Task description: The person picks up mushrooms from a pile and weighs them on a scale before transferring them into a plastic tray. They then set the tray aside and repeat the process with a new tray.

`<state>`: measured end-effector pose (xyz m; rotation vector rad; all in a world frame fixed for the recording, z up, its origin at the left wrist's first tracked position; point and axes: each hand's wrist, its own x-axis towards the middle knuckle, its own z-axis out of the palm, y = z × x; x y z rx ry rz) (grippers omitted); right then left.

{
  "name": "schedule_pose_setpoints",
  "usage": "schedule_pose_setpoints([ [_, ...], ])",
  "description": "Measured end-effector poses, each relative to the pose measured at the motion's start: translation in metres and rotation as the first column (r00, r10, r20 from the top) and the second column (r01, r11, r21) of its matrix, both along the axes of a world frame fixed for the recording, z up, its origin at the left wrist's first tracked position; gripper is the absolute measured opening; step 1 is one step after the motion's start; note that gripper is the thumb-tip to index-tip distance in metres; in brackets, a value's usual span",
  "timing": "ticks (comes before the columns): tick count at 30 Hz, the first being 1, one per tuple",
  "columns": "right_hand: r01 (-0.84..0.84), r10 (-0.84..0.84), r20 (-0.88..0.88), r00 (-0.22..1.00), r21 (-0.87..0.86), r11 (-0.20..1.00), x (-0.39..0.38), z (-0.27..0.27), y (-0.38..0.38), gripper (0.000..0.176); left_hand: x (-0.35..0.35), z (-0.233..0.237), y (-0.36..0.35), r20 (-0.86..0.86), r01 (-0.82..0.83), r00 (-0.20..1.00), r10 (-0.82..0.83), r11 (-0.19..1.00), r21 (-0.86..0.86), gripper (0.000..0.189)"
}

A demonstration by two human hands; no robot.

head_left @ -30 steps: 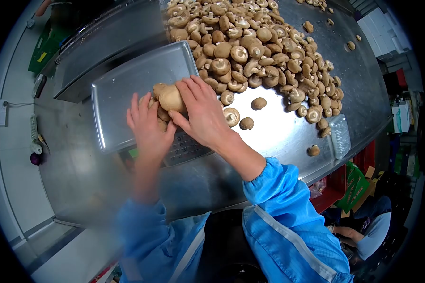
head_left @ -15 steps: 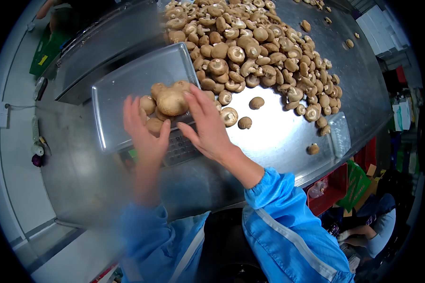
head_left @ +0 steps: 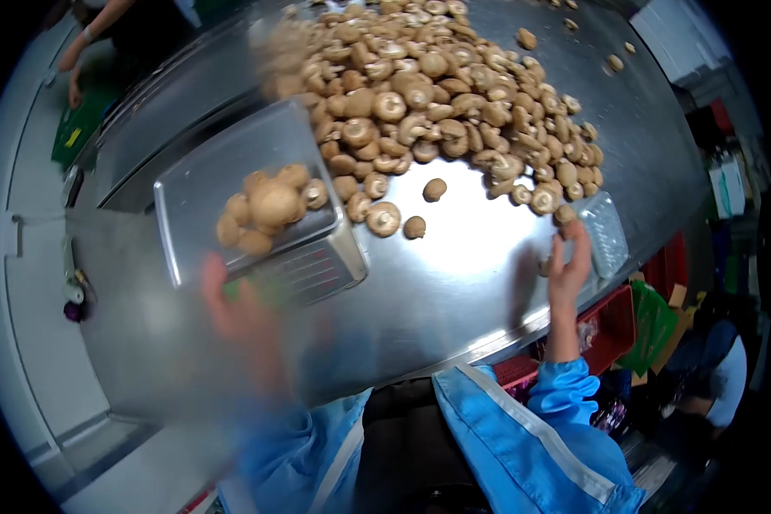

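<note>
Several brown mushrooms (head_left: pixel 274 203) rest together in the metal tray (head_left: pixel 184 184) of a scale, whose keypad (head_left: pixel 313 270) faces me. Blurred, my left hand (head_left: pixel 240 308) is beside the tray's near edge, over the front of the scale; its fingers are smeared by motion. My right hand (head_left: pixel 570 261) has moved out over the table's right side, fingers pointing up and apart, with a mushroom (head_left: pixel 564 215) at its fingertips. Whether the hand grips it is unclear. Just right of that hand lies a clear plastic tray (head_left: pixel 606 236).
A large mushroom pile (head_left: pixel 454 94) covers the back of the metal table (head_left: pixel 385 317). Loose mushrooms (head_left: pixel 384 218) lie in front of it. Red crates (head_left: pixel 612 330) stand beyond the right front edge. Another person's arm (head_left: pixel 103 21) is at the upper left.
Both hands have left the mushrooms on the scale. My right hand has swung far right toward the plastic tray, and my left hand has drawn back down and left. The camera view has shifted slightly.
</note>
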<state>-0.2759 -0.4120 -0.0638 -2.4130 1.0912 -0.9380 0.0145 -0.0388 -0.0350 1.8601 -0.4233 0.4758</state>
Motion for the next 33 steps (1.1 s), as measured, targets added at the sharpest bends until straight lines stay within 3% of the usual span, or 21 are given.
schedule_pose_setpoints([
  [1, 0.105, -0.118, -0.094, 0.988, -0.134, 0.985, -0.024, 0.000, -0.025, 0.053, -0.016, 0.007, -0.011, -0.218, 0.028, 0.975, -0.050, 0.995, -0.099, 0.039],
  [4, 0.179, -0.253, -0.352, 0.901, -0.229, 0.957, -0.088, -0.017, -0.085, 0.075, -0.056, -0.012, -0.043, -0.327, 0.373, 0.875, -0.357, 0.928, -0.016, 0.034],
  [6, 0.169, -0.113, -0.590, 0.799, 0.040, 0.985, -0.118, -0.029, -0.106, 0.085, -0.089, -0.020, -0.073, -0.446, 0.523, 0.752, -0.486, 0.851, -0.045, 0.030],
  [7, 0.136, -0.106, -0.606, 0.788, 0.002, 0.991, -0.127, -0.029, -0.109, 0.087, -0.106, -0.020, -0.088, -0.426, 0.572, 0.723, -0.543, 0.817, -0.071, 0.030],
  [10, 0.115, 0.017, -0.577, 0.817, 0.192, 0.975, -0.139, -0.016, -0.130, 0.089, -0.140, -0.019, -0.122, -0.404, 0.694, 0.615, -0.677, 0.708, -0.129, 0.030],
  [13, 0.144, -0.023, -0.651, 0.758, 0.133, 0.981, -0.148, -0.015, -0.149, 0.094, -0.158, -0.021, -0.133, -0.475, 0.792, 0.462, -0.749, 0.589, -0.159, 0.031],
  [19, 0.159, -0.001, -0.641, 0.767, 0.189, 0.969, -0.139, -0.008, -0.171, 0.110, -0.169, -0.028, -0.149, -0.608, 0.783, 0.373, -0.701, 0.589, -0.199, 0.030],
  [28, 0.273, -0.083, -0.626, 0.776, 0.215, 0.938, -0.121, 0.015, -0.154, 0.109, -0.183, -0.048, -0.193, -0.653, 0.791, 0.317, -0.688, 0.571, -0.219, 0.030],
  [31, 0.258, -0.104, -0.589, 0.801, 0.182, 0.949, -0.126, 0.008, -0.153, 0.107, -0.198, -0.052, -0.222, -0.651, 0.879, 0.260, -0.714, 0.453, -0.146, 0.035],
  [33, 0.232, -0.113, -0.545, 0.831, 0.153, 0.961, -0.129, 0.000, -0.155, 0.104, -0.212, -0.054, -0.252, -0.525, 0.963, 0.225, -0.821, 0.269, -0.009, 0.043],
])
